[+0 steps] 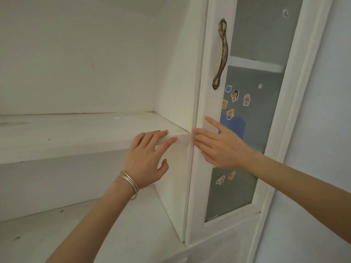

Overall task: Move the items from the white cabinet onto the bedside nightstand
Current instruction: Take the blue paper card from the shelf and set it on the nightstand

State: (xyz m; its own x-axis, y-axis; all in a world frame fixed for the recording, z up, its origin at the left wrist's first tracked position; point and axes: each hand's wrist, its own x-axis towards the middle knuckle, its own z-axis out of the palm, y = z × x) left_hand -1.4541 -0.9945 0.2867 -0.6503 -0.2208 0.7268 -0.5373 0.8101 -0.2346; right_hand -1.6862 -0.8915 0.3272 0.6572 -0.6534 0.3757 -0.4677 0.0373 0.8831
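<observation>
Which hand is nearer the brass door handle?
Right. The right hand touches the door frame below the handle; the left hand rests farther left on the shelf edge.

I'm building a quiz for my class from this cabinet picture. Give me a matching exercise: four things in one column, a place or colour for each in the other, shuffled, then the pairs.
Things
1. handle
2. stickers
3. bangles
4. left hand

Places or colours
A. round a wrist
B. on the glass pane
C. fingers on the front edge of the shelf
D. brass-coloured, upright on the door frame

Pairs: 1-D, 2-B, 3-A, 4-C
</observation>
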